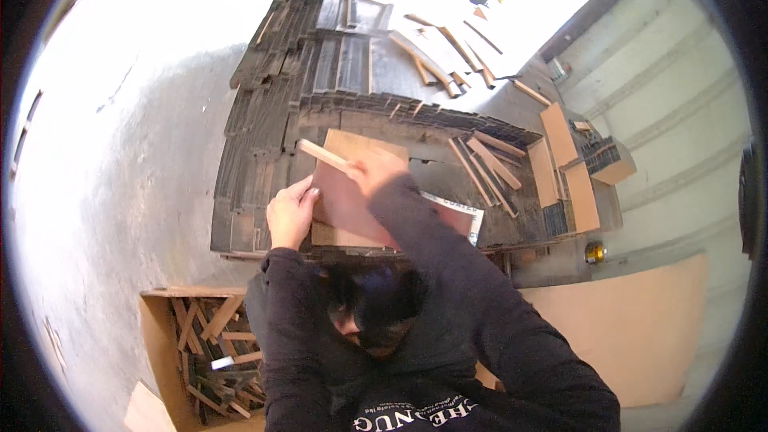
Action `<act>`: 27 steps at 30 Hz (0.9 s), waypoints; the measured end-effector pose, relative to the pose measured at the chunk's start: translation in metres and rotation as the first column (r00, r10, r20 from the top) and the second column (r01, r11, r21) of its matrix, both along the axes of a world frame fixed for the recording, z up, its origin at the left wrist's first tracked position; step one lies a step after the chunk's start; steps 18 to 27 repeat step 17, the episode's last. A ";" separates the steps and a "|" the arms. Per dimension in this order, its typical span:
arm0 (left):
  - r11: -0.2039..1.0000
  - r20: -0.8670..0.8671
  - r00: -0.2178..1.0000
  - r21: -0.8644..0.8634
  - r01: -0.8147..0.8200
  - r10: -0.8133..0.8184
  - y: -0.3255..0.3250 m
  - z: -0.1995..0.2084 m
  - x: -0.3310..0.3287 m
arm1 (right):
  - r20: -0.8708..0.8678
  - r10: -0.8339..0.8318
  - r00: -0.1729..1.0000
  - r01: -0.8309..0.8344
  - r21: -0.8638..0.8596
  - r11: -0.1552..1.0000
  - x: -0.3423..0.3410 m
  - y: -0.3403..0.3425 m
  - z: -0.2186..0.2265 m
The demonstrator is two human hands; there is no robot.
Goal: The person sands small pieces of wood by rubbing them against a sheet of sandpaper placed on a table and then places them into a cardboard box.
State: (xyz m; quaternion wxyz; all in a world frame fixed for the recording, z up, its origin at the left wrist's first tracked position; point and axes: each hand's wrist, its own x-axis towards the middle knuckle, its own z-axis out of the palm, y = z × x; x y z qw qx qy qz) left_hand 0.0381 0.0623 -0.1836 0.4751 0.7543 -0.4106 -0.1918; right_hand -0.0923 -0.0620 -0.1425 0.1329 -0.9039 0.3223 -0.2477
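A reddish-brown sandpaper sheet [348,206] lies over a tan board [364,145] on the worktop in front of me. Its right end curls up and bares a white printed back. My left hand [290,214] pinches the left edge of the sheet between thumb and fingers. Over the sheet, my right hand [378,174] is closed on a pale wooden strip [324,155], which points to the upper left. Motion blurs the right hand, and its forearm hides part of the sheet.
Dark strips [256,124] are stacked along the worktop's left and far sides. Loose wooden strips [484,170] lie to the right, near a cardboard piece [570,168]. A cardboard box [160,336] of wood offcuts stands at lower left. A yellow tape roll [595,252] sits at right.
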 end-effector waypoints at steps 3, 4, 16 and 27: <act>0.997 0.062 0.996 0.040 -0.067 0.065 -0.001 0.010 -0.007 | 0.122 -0.042 0.992 0.001 0.321 0.947 0.029 -0.020 0.019; 0.997 0.061 0.996 0.049 -0.063 0.060 -0.004 0.015 -0.006 | 0.214 -0.082 0.973 -0.027 0.465 0.885 0.032 -0.022 0.026; 0.999 0.038 0.998 0.006 -0.047 0.046 -0.001 0.004 -0.006 | 0.107 -0.201 0.974 -0.025 0.928 0.372 -0.107 0.014 0.025; 0.998 0.050 0.998 0.046 -0.041 0.039 0.000 0.007 -0.005 | 0.005 -0.120 0.993 0.056 0.865 0.499 -0.109 0.015 0.022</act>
